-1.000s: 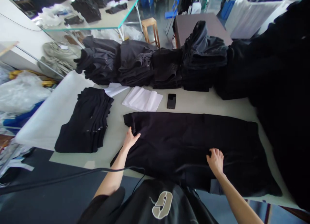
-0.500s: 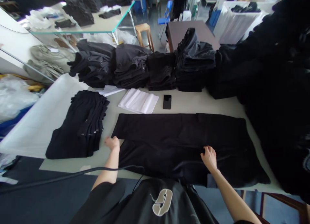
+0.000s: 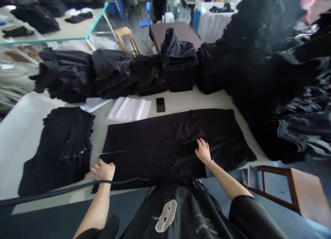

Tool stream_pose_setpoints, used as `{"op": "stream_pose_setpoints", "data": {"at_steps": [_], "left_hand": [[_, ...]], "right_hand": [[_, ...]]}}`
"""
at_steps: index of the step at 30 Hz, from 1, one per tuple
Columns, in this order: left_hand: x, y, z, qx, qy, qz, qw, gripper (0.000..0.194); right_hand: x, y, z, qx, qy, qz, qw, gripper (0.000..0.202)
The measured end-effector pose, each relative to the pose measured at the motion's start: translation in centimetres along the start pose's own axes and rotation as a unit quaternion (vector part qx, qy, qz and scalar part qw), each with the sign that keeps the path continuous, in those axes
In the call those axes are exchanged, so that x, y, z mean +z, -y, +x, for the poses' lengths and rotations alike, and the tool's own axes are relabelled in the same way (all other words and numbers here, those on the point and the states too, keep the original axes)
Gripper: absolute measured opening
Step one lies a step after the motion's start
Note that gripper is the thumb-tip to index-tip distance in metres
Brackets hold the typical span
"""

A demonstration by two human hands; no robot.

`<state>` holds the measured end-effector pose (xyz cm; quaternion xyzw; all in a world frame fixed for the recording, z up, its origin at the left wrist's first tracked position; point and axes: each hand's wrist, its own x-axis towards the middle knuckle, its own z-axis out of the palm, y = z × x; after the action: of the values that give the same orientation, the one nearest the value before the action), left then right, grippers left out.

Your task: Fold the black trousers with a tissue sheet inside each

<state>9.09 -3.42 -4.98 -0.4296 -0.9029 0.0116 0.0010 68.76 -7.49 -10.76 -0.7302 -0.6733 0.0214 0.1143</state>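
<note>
A pair of black trousers (image 3: 155, 142) lies stretched across the table, with a slit between the two legs at the left end. My right hand (image 3: 203, 151) rests on the upper part of the trousers, palm down and fingers out. At the hem of the nearer leg is my left hand (image 3: 102, 170), its fingers spread and pointing left, blurred at the tips. Just left of that hand sits a stack of folded black trousers (image 3: 59, 149) with small buttons or rivets along one edge.
White paper sheets (image 3: 129, 109) and a black phone (image 3: 160, 105) lie beyond the trousers. Piles of folded dark garments (image 3: 113, 73) line the table's far side. A large black heap (image 3: 248, 70) rises at right. A dark cable (image 3: 77, 188) crosses in front of my left forearm.
The view has turned to the right. My left hand has come nearer along the hem, to the closer leg. Under my right hand the cloth is more wrinkled, and the leg ends lie differently.
</note>
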Motion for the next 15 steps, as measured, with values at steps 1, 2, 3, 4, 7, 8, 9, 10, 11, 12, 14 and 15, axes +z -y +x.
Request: {"op": "stream_pose_setpoints", "data": {"at_steps": [1, 2, 3, 4, 7, 8, 9, 10, 11, 12, 14, 15], "left_hand": [[-0.2, -0.8, -0.4, 0.028, -0.027, -0.009, 0.999, 0.06], [-0.2, -1.9, -1.4, 0.076, -0.049, -0.022, 0.996, 0.059], [-0.1, -3.1, -3.0, 0.139, -0.058, -0.036, 0.988, 0.057], [0.2, -4.4, -5.0, 0.208, -0.057, -0.05, 0.975, 0.056], [1.9, -7.6, -12.2, 0.406, 0.002, -0.084, 0.91, 0.052], [2.6, -8.1, -14.5, 0.447, 0.028, -0.091, 0.889, 0.05], [3.3, -8.4, -16.5, 0.472, 0.047, -0.093, 0.876, 0.05], [4.0, -8.5, -18.0, 0.482, 0.058, -0.09, 0.869, 0.051], [4.5, -8.5, -19.2, 0.483, 0.063, -0.084, 0.869, 0.052], [4.9, -8.4, -20.1, 0.476, 0.061, -0.076, 0.874, 0.053], [5.4, -8.4, -20.9, 0.456, 0.053, -0.054, 0.887, 0.054], [5.4, -8.6, -21.0, 0.445, 0.049, -0.045, 0.893, 0.053]], "right_hand": [[-0.4, 0.0, -0.2, -0.013, -0.01, 0.011, 1.0, 0.062], [-0.8, -0.1, -0.4, -0.027, -0.02, 0.022, 0.999, 0.06], [-1.4, -0.3, -0.6, -0.039, -0.029, 0.032, 0.998, 0.058], [-2.1, -0.7, -0.7, -0.045, -0.04, 0.042, 0.997, 0.056], [-4.3, -3.3, -0.9, -0.014, -0.067, 0.06, 0.996, 0.049], [-5.1, -4.7, -0.9, 0.016, -0.071, 0.06, 0.996, 0.047], [-5.8, -6.4, -0.9, 0.053, -0.072, 0.057, 0.994, 0.045], [-6.6, -8.4, -0.9, 0.099, -0.068, 0.05, 0.992, 0.043], [-7.3, -10.7, -1.0, 0.152, -0.061, 0.039, 0.986, 0.043], [-8.1, -13.0, -1.2, 0.209, -0.051, 0.026, 0.976, 0.043], [-9.5, -17.8, -1.5, 0.315, -0.022, 0.003, 0.949, 0.045], [-10.0, -20.0, -1.7, 0.355, -0.008, -0.002, 0.935, 0.046]]}}
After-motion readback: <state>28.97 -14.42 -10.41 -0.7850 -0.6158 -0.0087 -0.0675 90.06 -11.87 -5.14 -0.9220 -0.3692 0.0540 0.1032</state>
